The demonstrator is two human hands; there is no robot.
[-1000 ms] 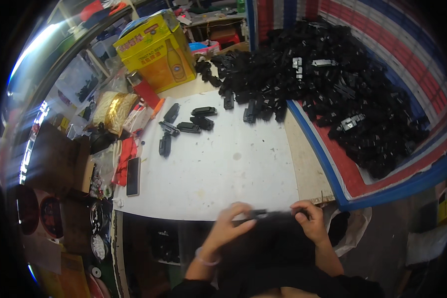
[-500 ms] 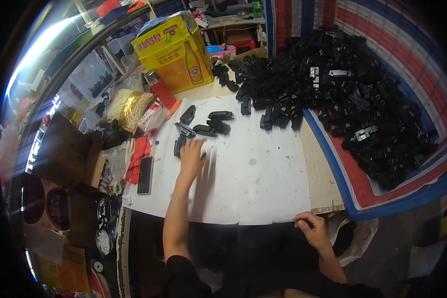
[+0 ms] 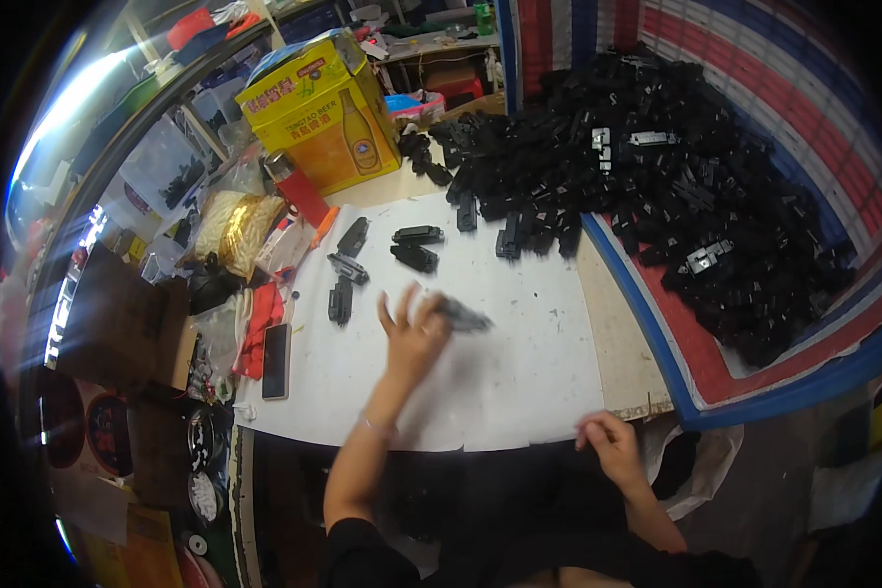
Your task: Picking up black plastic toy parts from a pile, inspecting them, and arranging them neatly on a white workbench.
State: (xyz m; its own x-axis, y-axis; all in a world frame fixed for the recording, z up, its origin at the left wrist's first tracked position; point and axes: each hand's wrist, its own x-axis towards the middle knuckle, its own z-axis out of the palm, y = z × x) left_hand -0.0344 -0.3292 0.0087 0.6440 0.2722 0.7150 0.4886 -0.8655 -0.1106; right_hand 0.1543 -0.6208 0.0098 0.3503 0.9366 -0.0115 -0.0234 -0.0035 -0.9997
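Above the middle of the white-covered table, my left hand (image 3: 416,338) pinches a dark oblong plastic part (image 3: 465,316), smeared by motion. Its other fingers are spread. Several similar black parts lie on the sheet beyond it: a pair (image 3: 417,235) close together, and others toward the left, one (image 3: 339,300) just left of my fingers. My right hand (image 3: 612,449) hovers by the table's front right edge, its fingers loosely curled, with nothing visible in them.
A large heap of black parts (image 3: 647,157) fills the striped-cloth enclosure (image 3: 715,387) at right. At left are a phone (image 3: 276,361), a red bottle (image 3: 299,191), a yellow carton (image 3: 323,122) and bagged clutter (image 3: 240,230). A white bag (image 3: 710,475) hangs below the right edge.
My left hand has picked up one black part from the group and carried it right and toward me. My right hand stays nearly where it was. The view has shifted slightly.
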